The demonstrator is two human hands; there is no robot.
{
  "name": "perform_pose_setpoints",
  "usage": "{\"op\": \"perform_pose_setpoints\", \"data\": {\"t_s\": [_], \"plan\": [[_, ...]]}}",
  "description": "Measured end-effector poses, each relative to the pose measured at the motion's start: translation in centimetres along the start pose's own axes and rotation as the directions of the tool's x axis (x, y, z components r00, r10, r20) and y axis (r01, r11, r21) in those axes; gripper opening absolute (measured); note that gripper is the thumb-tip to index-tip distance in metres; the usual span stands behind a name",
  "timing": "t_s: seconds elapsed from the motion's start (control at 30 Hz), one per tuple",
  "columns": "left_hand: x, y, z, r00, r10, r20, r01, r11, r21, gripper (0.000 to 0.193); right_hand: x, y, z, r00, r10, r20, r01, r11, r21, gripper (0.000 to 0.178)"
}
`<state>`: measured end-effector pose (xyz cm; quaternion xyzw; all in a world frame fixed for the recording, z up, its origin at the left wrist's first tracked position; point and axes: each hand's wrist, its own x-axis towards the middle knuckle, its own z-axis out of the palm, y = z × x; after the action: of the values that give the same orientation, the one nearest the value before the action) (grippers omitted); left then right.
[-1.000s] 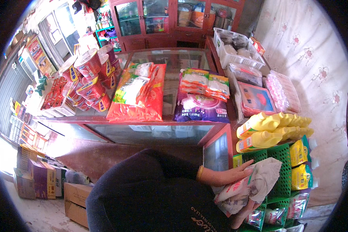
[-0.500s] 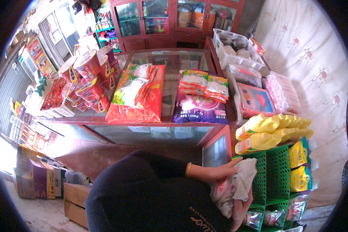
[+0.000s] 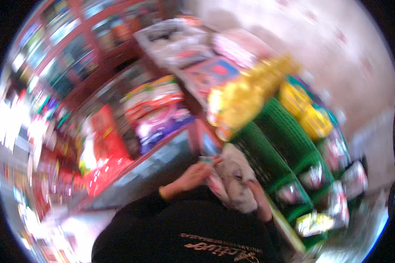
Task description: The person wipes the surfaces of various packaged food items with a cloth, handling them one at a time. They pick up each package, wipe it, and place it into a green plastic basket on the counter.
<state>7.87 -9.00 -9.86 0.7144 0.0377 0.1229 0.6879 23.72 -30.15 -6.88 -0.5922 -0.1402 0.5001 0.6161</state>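
In front of my chest my left hand (image 3: 192, 176) is closed at the upper edge of a pinkish-white packet (image 3: 217, 186), its fingers blurred. Against that packet lies a crumpled greyish-white cloth (image 3: 236, 173), which hides most of it. My right hand (image 3: 260, 200) grips the cloth from the right side. Both hands are just left of a green plastic rack (image 3: 289, 168) with open compartments. Small clear-and-red packets (image 3: 289, 193) sit in its lower compartments.
Yellow bottles (image 3: 245, 94) stand above the rack, and yellow bags (image 3: 305, 111) line its right side. A glass counter (image 3: 156, 164) bears a purple bag (image 3: 162, 125) and a red bag (image 3: 109, 140). Behind are a white basket (image 3: 162, 39) and red cabinets (image 3: 81, 61).
My view has swung right and tilted, with blur. My left hand has shifted from over the cloth to the packet's left edge. My right hand still grips the cloth.
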Motion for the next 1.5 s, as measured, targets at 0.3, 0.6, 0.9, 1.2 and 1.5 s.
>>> {"op": "perform_pose_setpoints", "data": {"t_s": [0.3, 0.6, 0.9, 1.2, 1.5], "plan": [[5.1, 9.5, -1.3, 0.954, -0.290, -0.075, 0.299, 0.930, 0.214, 0.042, -2.4, 1.9, -0.2, 0.981, -0.164, 0.105, 0.104, 0.897, 0.431, 0.038], [17.4, 14.7, 8.4, 0.981, 0.080, 0.174, -0.106, 0.983, 0.147, 0.045, -4.3, 3.9, -2.2, 0.966, -0.253, -0.051, 0.243, 0.828, 0.505, 0.039], [24.8, 11.8, 19.3, 0.844, 0.199, 0.498, -0.233, 0.973, 0.006, 0.035, -6.8, 3.5, -2.8, 0.960, -0.238, -0.151, 0.281, 0.795, 0.538, 0.038], [26.6, 8.4, 20.0, 0.703, 0.084, 0.706, -0.352, 0.904, 0.243, 0.029, -6.9, 4.1, -3.3, 0.950, -0.234, -0.206, 0.309, 0.786, 0.535, 0.038], [27.1, 10.5, 21.3, 0.659, 0.200, 0.725, -0.687, 0.552, 0.472, 0.012, -6.5, 4.1, -3.0, 0.956, -0.237, -0.171, 0.293, 0.756, 0.585, 0.040]]}}
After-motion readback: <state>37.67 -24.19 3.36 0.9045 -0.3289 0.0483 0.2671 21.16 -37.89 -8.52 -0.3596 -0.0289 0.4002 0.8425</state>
